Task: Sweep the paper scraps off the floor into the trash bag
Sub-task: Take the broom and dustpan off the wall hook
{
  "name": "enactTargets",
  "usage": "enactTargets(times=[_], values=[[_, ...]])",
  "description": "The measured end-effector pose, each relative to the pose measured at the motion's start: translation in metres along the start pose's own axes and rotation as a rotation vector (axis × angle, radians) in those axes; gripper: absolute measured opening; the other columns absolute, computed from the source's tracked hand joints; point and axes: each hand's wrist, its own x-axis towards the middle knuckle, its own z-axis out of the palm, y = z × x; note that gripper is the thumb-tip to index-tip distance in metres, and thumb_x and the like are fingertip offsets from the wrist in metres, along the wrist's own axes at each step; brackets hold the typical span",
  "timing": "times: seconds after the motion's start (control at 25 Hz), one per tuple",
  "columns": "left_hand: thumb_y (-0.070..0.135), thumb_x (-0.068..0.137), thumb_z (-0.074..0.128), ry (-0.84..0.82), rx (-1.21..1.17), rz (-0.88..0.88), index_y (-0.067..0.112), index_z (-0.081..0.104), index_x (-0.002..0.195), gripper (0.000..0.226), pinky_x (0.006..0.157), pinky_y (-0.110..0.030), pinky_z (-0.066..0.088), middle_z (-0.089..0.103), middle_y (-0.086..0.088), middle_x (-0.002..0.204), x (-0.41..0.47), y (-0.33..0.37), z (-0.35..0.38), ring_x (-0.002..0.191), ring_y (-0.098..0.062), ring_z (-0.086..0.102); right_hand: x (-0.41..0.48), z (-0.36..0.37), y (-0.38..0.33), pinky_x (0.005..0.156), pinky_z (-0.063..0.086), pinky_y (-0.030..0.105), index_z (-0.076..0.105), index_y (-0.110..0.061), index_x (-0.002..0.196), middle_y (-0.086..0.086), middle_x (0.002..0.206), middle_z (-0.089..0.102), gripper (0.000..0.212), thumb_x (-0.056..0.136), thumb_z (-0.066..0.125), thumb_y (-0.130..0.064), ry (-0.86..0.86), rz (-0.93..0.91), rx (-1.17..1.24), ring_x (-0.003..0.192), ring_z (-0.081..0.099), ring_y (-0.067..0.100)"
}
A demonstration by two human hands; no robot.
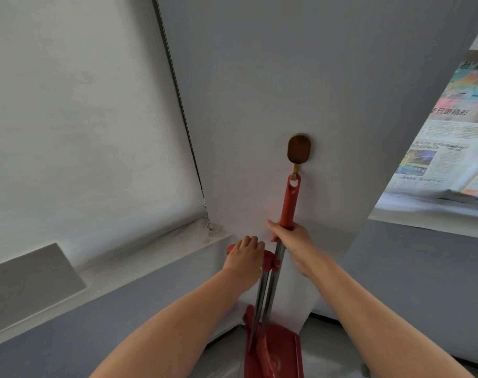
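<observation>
In the head view, the broom point(289, 203) hangs by its red handle on a wall hook point(298, 151), with the red dustpan point(276, 353) clipped below. The right hand point(292, 238) is closed around the broom handle; the left hand point(244, 255) is closed over the dustpan handle point(266, 259). I judge this is the fetching step; next the handle loop must be lifted off the hook. Paper scraps and trash bag are not visible.

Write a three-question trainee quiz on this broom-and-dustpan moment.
1. True or false: the broom handle hangs from the wall hook.
2. Which hand grips the red part of that handle? A) left B) right
3. Fill in: the left hand rests on the shorter handle of the red ____.

Key: 1 true. 2 B, the right hand. 3 dustpan, clipped beside the broom's pole.
</observation>
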Motion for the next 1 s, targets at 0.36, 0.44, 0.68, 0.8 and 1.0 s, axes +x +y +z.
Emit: enactTargets(times=[0.36,0.44,0.68,0.8,1.0], values=[[0.023,0.09,0.052,-0.361,-0.101,-0.067,0.012,0.065,0.092,0.018,0.073,-0.032,0.048,0.061,0.0,0.084,-0.013,0.009,-0.015,0.082,-0.022,0.059,-0.037,0.007,-0.028,0.068,0.046,0.032,0.047,-0.018,0.052,-0.004,0.043,0.043,0.038,0.078,0.073,-0.023,-0.173,-0.142,0.028,0.046,0.042,0.013],[0.022,0.089,0.05,-0.37,-0.159,-0.12,0.011,0.063,0.087,0.017,0.074,-0.034,0.051,0.059,-0.002,0.081,-0.025,0.017,-0.011,0.081,-0.023,0.061,-0.047,0.005,-0.032,0.064,0.046,0.034,0.044,-0.017,0.05,-0.002,0.042,0.041,0.041,0.08,0.072,-0.021,-0.195,-0.181,0.038,0.042,0.039,0.013],[0.024,0.084,0.053,-0.338,-0.445,-0.184,0.011,0.063,0.074,0.02,0.055,-0.031,0.045,0.06,-0.003,0.07,-0.051,0.05,-0.004,0.066,-0.023,0.061,-0.068,-0.035,-0.05,0.046,0.03,0.03,0.038,-0.014,0.046,0.004,0.04,0.03,0.049,0.086,0.066,-0.013,-0.305,-0.282,0.198,0.036,0.025,0.016],[0.022,0.083,0.054,-0.287,-0.383,-0.151,0.009,0.064,0.078,0.017,0.06,-0.034,0.048,0.063,-0.006,0.075,-0.058,0.071,-0.009,0.071,-0.025,0.063,-0.078,-0.06,-0.044,0.046,0.029,0.03,0.035,-0.015,0.045,0.003,0.039,0.029,0.05,0.086,0.064,-0.011,-0.25,-0.281,0.239,0.037,0.024,0.016],[0.022,0.083,0.052,-0.232,-0.281,-0.115,0.012,0.058,0.074,0.014,0.058,-0.032,0.047,0.06,-0.004,0.071,-0.092,0.1,-0.007,0.066,-0.023,0.06,-0.112,-0.079,-0.022,0.043,0.029,0.025,0.034,-0.014,0.044,0.003,0.038,0.028,0.05,0.085,0.061,-0.005,-0.206,-0.299,0.305,0.035,0.023,0.015]])
